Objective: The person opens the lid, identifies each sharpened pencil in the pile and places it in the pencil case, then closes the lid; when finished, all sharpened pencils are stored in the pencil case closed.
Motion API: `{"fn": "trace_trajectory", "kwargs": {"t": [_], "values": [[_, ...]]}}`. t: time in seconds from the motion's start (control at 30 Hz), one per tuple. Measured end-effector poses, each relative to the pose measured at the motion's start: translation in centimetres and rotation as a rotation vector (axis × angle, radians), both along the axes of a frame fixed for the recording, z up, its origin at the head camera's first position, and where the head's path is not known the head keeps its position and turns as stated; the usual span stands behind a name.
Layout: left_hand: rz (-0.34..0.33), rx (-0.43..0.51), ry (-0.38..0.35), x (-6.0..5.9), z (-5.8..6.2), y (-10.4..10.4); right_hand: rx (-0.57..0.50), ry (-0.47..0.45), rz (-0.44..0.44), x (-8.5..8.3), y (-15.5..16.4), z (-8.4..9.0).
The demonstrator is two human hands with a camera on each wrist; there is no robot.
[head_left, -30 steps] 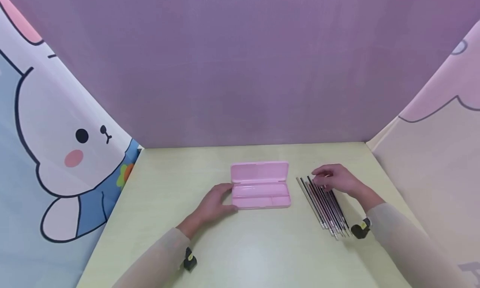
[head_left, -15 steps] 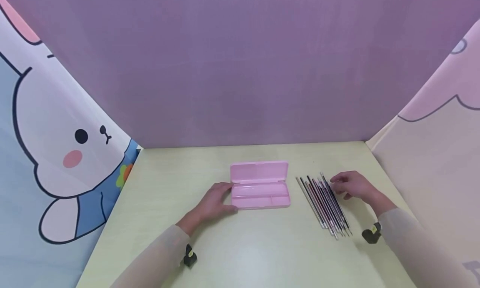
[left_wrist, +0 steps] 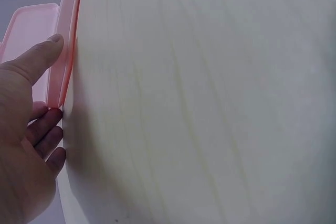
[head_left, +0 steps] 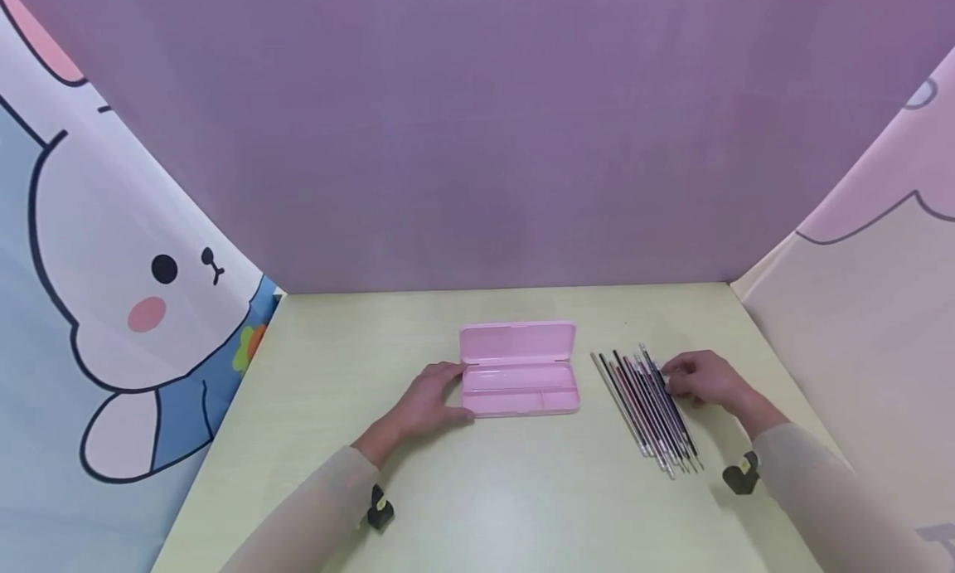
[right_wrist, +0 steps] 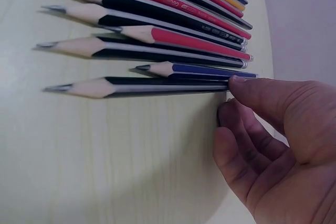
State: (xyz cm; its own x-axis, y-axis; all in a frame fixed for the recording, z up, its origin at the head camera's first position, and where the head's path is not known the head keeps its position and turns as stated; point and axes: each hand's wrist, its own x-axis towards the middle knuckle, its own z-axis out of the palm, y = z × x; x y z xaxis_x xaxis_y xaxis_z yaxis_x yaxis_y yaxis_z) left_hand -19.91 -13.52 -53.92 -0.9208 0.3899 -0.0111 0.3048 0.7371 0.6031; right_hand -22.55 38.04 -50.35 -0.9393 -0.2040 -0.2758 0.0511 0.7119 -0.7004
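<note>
- Left hand (head_left: 425, 403) rests vs the left end of the open pink case (head_left: 520, 380), mid bench (head_left: 477, 507); thumb on the case's edge, fingers loosely curled beside it. Steadying, not really clamping.
- Right hand (head_left: 705, 378) at the right side of the row of pencils (head_left: 647, 409), which lies just right of the case, apart from it.
- Wrist view: thumb and fingertips (right_wrist: 247, 85) pinch the blunt end of the outermost black pencil (right_wrist: 157, 86); pencil flat on the bench, point facing away from the hand.
- Risks, as I judge them:
  - pinch is right at the tip of the end, so the pencil may pivot or slip out when lifted.
  - blue pencil (right_wrist: 210, 71) lies touching/just beside it; fingers could drag it along or scatter the row.
  - case held lightly, so a knock from a pencil could slide it or tip the lid.
</note>
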Motion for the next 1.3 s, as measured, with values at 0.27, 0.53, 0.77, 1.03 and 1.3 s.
{"fn": "trace_trajectory", "kwargs": {"t": [0.27,0.53,0.77,1.03,1.3], "values": [[0.003,0.003,0.001,0.0,-0.1,0.0,0.006,0.01,-0.018,0.0,-0.2,-0.1],[0.007,-0.002,-0.005,0.1,0.0,0.1,0.031,-0.016,-0.041,-0.2,-0.9,0.6],[0.007,0.006,-0.009,0.2,0.3,0.1,0.06,-0.038,-0.076,-0.3,-1.5,0.9],[0.001,0.012,-0.011,0.0,0.1,0.2,0.093,-0.04,-0.071,-0.3,-1.5,0.6],[-0.002,-0.006,-0.003,-0.1,0.0,0.2,0.06,-0.036,-0.068,-0.9,-1.0,1.3]]}}
